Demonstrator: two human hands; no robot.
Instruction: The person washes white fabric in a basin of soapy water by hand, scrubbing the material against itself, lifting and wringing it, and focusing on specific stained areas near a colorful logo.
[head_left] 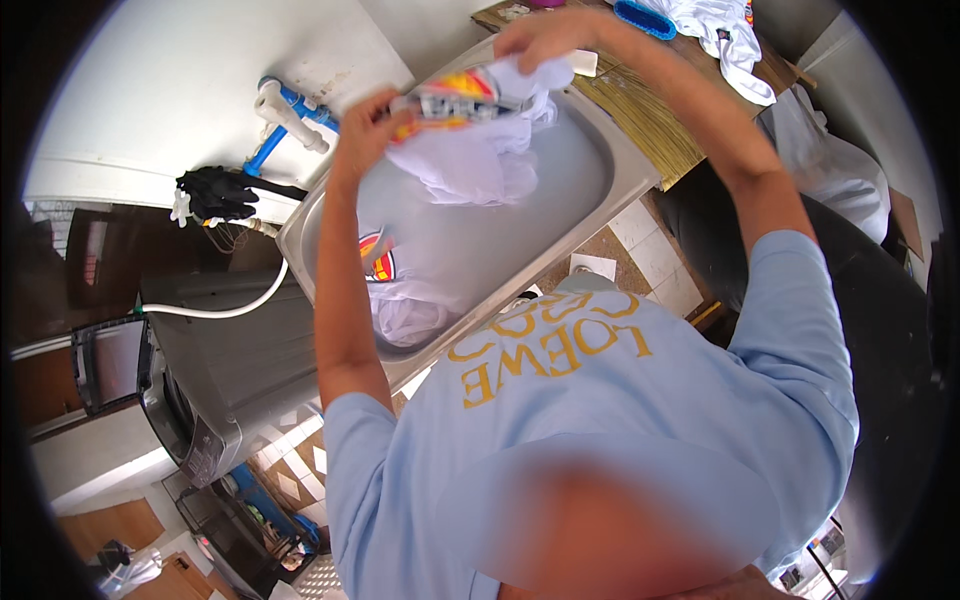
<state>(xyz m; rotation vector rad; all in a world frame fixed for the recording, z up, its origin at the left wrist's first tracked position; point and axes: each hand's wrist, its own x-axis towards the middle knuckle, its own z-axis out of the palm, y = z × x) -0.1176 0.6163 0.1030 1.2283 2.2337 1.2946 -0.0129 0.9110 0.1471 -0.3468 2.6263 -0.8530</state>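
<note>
Two hands, left hand (365,130), right hand (535,35), fingers clamped on one white garment (480,150) over one sink (620,165).

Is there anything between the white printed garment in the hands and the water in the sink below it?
Nothing visible. Both hands, left hand and right hand, grip the white printed garment directly above the steel sink. Only open water lies under it; another printed white garment soaks at the near end, off to the side.

Rectangular stainless-steel sink basin (600,190), centre frame, containing wet white printed cloth (400,300) at lower left; adjoining woven straw-coloured mat (650,125), upper right, bearing blue oval brush (645,18) and crumpled white garment (725,40).
</note>
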